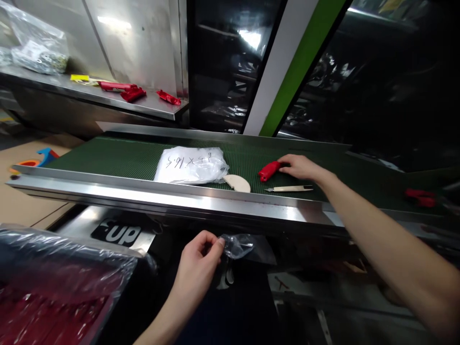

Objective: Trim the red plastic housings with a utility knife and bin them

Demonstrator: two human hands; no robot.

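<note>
My left hand [203,254] is closed in a pinch on the edge of a clear plastic bag [239,245], held in front of the conveyor's near rail. Over the green belt, my right hand [300,167] grips the end of a small red plastic part [269,171]; its exact kind I cannot make out. Just below that hand a craft knife [289,189] with a pale handle lies on the belt. To its left are a beige rounded disc piece [237,183] and a packet of clear bags [192,165] with handwriting on it.
A metal rail [201,197] edges the green conveyor belt [118,158]. Red parts [132,92] and a bag of metal pieces [39,57] rest on the steel shelf behind. At lower left stands a plastic-lined box [118,273] of red parts. Another red part [419,197] lies far right.
</note>
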